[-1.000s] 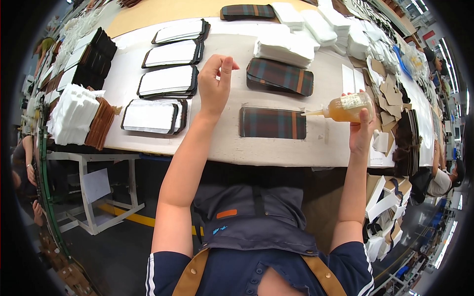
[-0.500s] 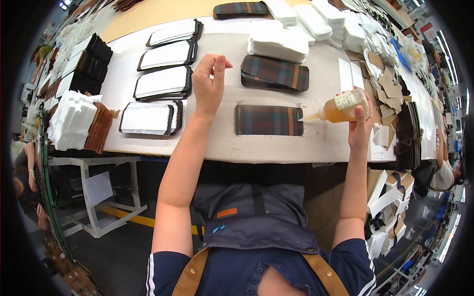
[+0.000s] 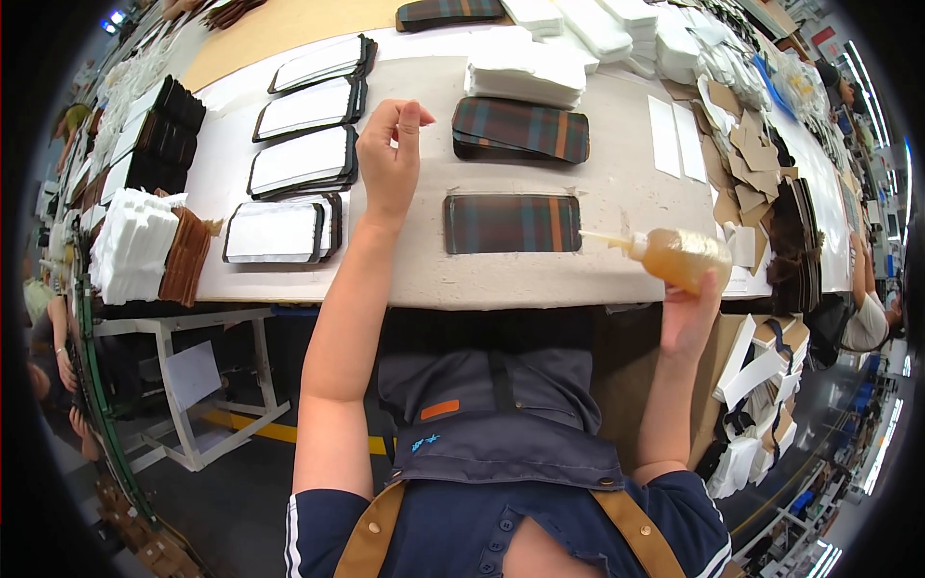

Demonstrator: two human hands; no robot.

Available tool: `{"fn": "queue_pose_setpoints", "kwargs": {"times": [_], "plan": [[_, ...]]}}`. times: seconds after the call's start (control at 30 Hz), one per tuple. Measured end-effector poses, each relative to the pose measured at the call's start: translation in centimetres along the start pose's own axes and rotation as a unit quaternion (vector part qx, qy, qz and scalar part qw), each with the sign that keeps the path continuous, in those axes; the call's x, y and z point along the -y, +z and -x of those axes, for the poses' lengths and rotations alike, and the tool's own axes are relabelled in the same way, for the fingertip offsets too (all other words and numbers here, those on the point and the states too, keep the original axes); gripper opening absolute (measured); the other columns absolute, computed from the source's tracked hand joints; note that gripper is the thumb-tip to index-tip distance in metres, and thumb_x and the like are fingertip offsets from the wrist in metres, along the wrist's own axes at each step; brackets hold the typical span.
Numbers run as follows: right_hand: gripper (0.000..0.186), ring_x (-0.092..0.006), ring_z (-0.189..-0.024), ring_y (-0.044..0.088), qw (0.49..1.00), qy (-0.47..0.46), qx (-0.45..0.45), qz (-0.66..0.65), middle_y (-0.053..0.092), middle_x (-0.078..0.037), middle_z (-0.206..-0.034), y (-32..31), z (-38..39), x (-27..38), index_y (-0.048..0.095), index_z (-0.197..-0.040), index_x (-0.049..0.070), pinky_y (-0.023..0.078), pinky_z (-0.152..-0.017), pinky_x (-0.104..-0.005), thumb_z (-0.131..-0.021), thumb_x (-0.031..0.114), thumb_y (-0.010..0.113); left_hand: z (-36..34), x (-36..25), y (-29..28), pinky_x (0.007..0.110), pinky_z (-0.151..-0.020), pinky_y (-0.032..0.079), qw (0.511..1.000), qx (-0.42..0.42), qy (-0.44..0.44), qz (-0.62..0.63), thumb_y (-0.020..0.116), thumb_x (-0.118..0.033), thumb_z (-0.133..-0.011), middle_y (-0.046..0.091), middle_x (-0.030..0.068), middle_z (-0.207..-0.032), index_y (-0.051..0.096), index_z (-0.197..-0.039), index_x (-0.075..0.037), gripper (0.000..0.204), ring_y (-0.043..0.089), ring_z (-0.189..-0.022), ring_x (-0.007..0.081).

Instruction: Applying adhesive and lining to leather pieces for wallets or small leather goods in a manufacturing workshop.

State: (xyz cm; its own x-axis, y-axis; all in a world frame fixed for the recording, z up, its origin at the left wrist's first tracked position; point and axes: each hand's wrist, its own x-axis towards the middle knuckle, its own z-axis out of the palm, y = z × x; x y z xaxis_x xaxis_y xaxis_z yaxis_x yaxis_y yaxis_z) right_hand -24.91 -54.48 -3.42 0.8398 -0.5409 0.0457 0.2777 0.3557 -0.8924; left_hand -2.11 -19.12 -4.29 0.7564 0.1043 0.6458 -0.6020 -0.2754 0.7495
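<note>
My left hand (image 3: 390, 149) is raised over the table with curled fingers; whatever is in them, if anything, is hidden. My right hand (image 3: 692, 313) grips a plastic squeeze bottle (image 3: 682, 255) of amber liquid near the table's front edge, its thin nozzle pointing left by the right end of a single plaid panel (image 3: 511, 225). Behind that lies a stack of plaid panels (image 3: 520, 130), with white padding (image 3: 525, 75) beyond it. Left of my left hand are several stacks of white-topped, dark-edged panels (image 3: 275, 229).
At the left stand white bundles (image 3: 132, 246), brown pieces (image 3: 183, 260) and black stacks (image 3: 169, 135). At the right lie white strips (image 3: 665, 135), cardboard scraps (image 3: 742, 144) and dark strips (image 3: 790, 241). Co-workers (image 3: 867, 313) are at both sides; a white metal frame (image 3: 164, 385) stands below left.
My right hand has moved down toward me with the bottle, whose nozzle has drawn lower beside the panel's end. My left hand stays curled. The whole view has shifted slightly.
</note>
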Motion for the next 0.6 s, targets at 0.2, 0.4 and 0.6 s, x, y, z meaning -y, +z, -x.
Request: {"fn": "queue_pose_setpoints", "kwargs": {"times": [0.2, 0.4, 0.6], "plan": [[0.080, -0.0320, -0.129, 0.060, 0.974, -0.164, -0.029, 0.151, 0.053, -0.020, -0.142, 2.2, 5.3, -2.2, 0.033, -0.147, 0.002, 0.049, -0.111, -0.0455, -0.092, 0.036, 0.081, 0.1, 0.0, 0.0, 0.026, -0.062, 0.042, 1.000, 0.001, -0.001, 0.001, 0.057, -0.032, -0.111, 0.070, 0.0022, -0.080, 0.068, -0.084, -0.003, 0.041, 0.055, -0.067, 0.0095], [0.079, -0.0365, -0.129, 0.058, 0.954, -0.225, -0.006, 0.200, 0.051, -0.020, -0.136, 3.2, 5.7, -2.8, 0.033, -0.140, 0.004, 0.049, -0.112, -0.0517, -0.089, 0.040, 0.082, 0.1, 0.1, 0.0, 0.026, -0.062, 0.041, 1.000, 0.004, 0.001, 0.002, 0.057, -0.032, -0.111, 0.068, 0.0019, -0.079, 0.068, -0.083, -0.003, 0.042, 0.053, -0.067, 0.0089], [0.076, -0.0327, -0.121, 0.059, 0.942, -0.261, 0.044, 0.208, 0.051, -0.022, -0.131, 4.3, 6.2, -3.9, 0.033, -0.138, 0.007, 0.050, -0.111, -0.0543, -0.089, 0.037, 0.082, 0.1, 0.1, -0.1, 0.026, -0.062, 0.041, 1.000, 0.004, -0.001, -0.005, 0.057, -0.033, -0.111, 0.068, 0.0019, -0.078, 0.068, -0.083, -0.003, 0.043, 0.051, -0.066, 0.0093]]}}
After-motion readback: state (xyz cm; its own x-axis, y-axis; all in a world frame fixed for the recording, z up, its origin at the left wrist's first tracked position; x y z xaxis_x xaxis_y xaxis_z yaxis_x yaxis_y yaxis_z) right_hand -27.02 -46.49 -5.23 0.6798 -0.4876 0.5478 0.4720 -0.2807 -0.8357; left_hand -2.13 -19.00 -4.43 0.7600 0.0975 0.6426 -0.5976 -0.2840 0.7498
